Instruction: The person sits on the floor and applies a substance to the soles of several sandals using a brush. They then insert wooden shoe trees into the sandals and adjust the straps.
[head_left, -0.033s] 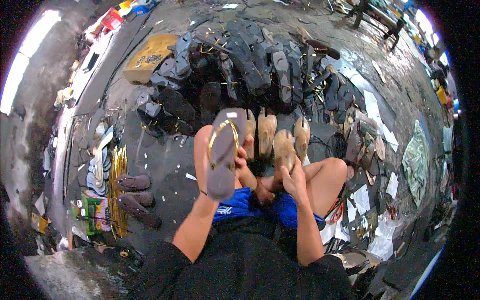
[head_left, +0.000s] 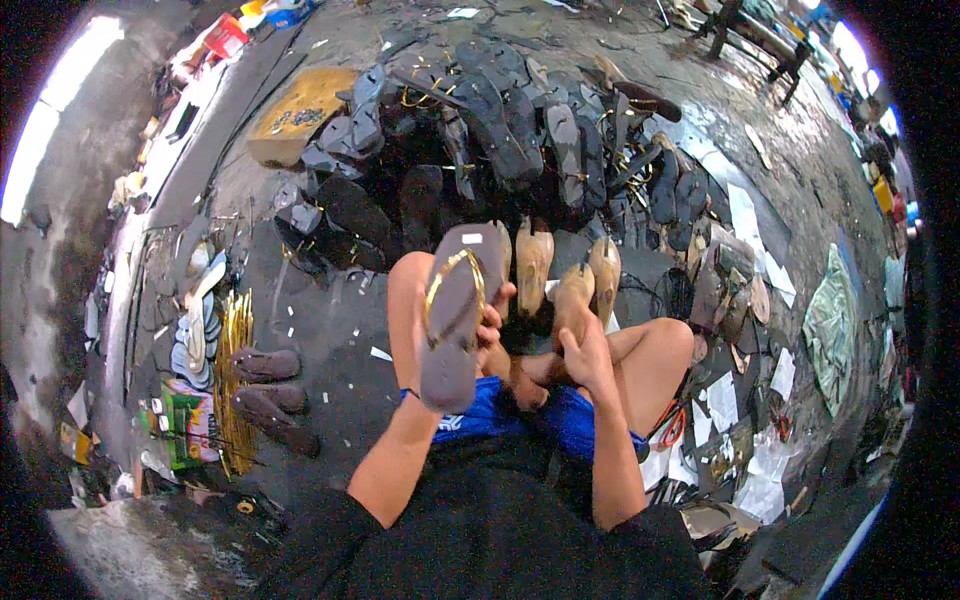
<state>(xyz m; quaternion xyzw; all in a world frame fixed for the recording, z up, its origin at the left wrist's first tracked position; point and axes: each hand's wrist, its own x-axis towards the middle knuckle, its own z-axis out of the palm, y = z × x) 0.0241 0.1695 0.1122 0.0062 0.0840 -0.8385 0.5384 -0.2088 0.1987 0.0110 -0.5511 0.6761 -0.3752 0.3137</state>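
Note:
My left hand (head_left: 491, 328) is closed round the edge of a dark brown flip-flop (head_left: 452, 345) with a gold strap and a small white label on its heel end. Its footbed faces up and most of my palm is hidden behind it. My right hand (head_left: 588, 358) grips a tan, foot-shaped shoe last (head_left: 574, 291), notched at its upper end. Beside it lie other shoe lasts, one (head_left: 535, 262) to its left and one (head_left: 604, 272) to its right. Another is partly hidden behind the flip-flop.
A large pile of dark sandals (head_left: 500, 120) lies ahead, next to a yellowish block (head_left: 300, 115). To my left are gold strips (head_left: 238, 380) and a pair of brown flip-flops (head_left: 268, 365). Scissors with red handles (head_left: 674, 428), paper scraps (head_left: 722, 398) and a green cloth (head_left: 830, 325) lie right.
The flip-flop has shifted slightly right and toward me. The shoe last in my right hand has tilted, its notched end moving a little right.

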